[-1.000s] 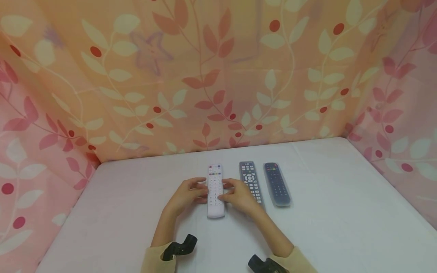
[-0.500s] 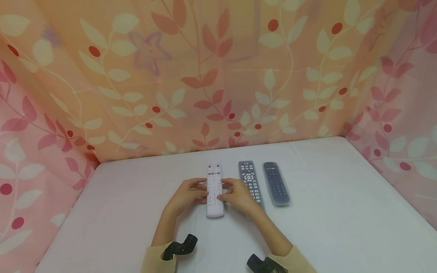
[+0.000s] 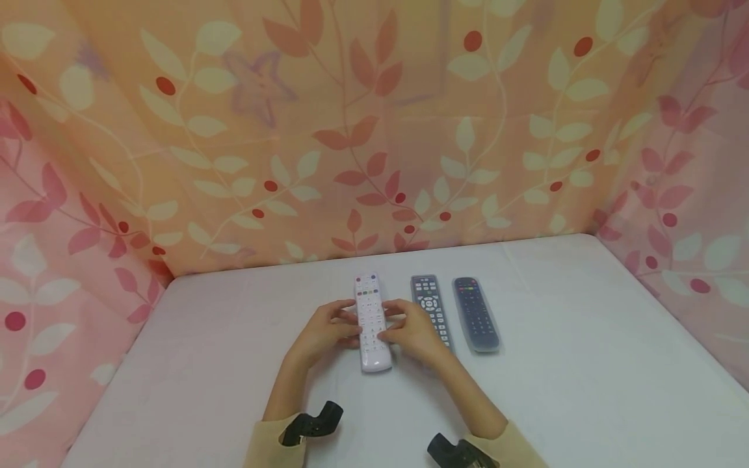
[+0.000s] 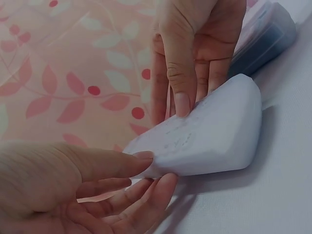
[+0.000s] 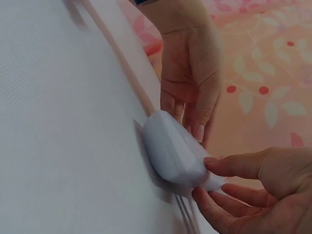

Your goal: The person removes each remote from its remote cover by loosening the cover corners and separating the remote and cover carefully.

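A white remote [image 3: 371, 322] lies lengthwise on the white table [image 3: 585, 364]. My left hand [image 3: 324, 333] pinches its left edge and my right hand [image 3: 414, 330] pinches its right edge, thumbs on the button face. In the left wrist view, my left hand [image 4: 92, 187] holds the near end of the white remote [image 4: 209, 136] from the side, with the right hand [image 4: 195, 58] opposite it. The right wrist view has the white remote [image 5: 170, 151] between my right hand [image 5: 253, 190] and my left hand [image 5: 190, 83]. Whether the remote's near end is off the table is unclear.
A grey remote [image 3: 432, 309] lies just right of my right hand, and a dark remote in a clear cover [image 3: 476, 315] lies beyond it. Leaf-patterned fabric [image 3: 374, 130] walls the table on the back and both sides. Black wrist camera mounts [image 3: 310, 422] show near the sleeves.
The white remote has turned slightly, with its near end now a little further right. Both hands stay on its edges and moved with it.
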Tool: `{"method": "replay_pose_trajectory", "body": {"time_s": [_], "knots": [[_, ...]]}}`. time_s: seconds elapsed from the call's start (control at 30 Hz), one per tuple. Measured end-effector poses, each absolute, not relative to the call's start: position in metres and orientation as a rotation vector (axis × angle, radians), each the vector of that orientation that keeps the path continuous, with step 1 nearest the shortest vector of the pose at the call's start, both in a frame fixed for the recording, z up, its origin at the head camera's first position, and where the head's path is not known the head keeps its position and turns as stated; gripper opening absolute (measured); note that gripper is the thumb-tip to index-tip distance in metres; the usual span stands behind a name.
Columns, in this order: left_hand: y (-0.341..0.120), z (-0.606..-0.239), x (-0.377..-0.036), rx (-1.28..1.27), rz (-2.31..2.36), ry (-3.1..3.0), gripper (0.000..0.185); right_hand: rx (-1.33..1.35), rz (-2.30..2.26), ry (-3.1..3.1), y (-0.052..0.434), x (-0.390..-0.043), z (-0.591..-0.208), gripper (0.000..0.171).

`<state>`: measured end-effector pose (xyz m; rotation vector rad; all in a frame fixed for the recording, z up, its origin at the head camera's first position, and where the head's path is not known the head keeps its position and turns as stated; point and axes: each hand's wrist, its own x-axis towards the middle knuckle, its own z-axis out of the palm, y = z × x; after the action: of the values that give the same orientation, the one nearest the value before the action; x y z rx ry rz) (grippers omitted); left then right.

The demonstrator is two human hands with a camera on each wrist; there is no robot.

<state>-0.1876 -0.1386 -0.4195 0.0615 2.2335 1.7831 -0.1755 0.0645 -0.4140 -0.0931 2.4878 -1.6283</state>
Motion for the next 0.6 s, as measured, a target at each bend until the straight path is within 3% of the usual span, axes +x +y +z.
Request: {"method": "replay_pose_trajectory", "body": {"time_s": [0.6], "knots": [[-0.1321,-0.4117,-0.1855,0.036,1.820,2.251,0.060,-0.034,-1.785,2.497,0.0674,-0.1792,-0.4113,0.045]]}}
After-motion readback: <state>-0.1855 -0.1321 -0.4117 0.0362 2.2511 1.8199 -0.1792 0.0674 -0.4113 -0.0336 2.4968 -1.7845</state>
